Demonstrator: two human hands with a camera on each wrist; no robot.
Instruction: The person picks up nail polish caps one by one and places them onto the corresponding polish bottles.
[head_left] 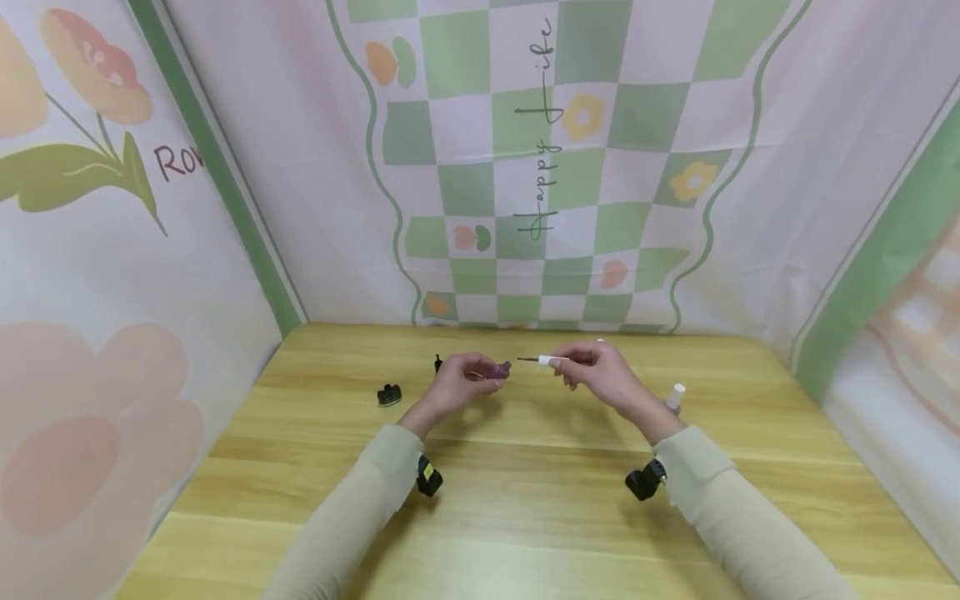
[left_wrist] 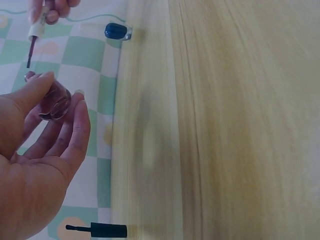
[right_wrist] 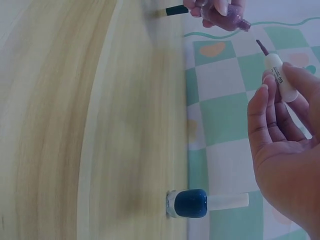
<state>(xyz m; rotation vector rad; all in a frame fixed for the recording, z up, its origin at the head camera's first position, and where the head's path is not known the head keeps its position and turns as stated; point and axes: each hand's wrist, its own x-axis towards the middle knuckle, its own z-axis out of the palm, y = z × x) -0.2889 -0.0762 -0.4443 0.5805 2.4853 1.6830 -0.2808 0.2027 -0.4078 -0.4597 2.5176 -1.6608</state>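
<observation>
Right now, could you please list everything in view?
Open bottle: 1, purple, in left hand
Brush cap: 1, white, in right hand
Capped bottle: 1, blue, on table
Another cap: 1, white, right of right hand; perhaps the capped bottle's
Second brush cap: 1, black, near left hand
Small object: 1, black, left of left hand
Table: 1, yellowish wood, beneath
Printed backdrop: 1, white and green, behind
Wrist cameras: 2, black, on wrists
Sleeves: 2, beige, on arms
Hands: 2, above table

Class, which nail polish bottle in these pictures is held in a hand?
The purple nail polish bottle, uncapped and gripped by the left hand; the white-capped blue bottle stands untouched on the table.
</observation>
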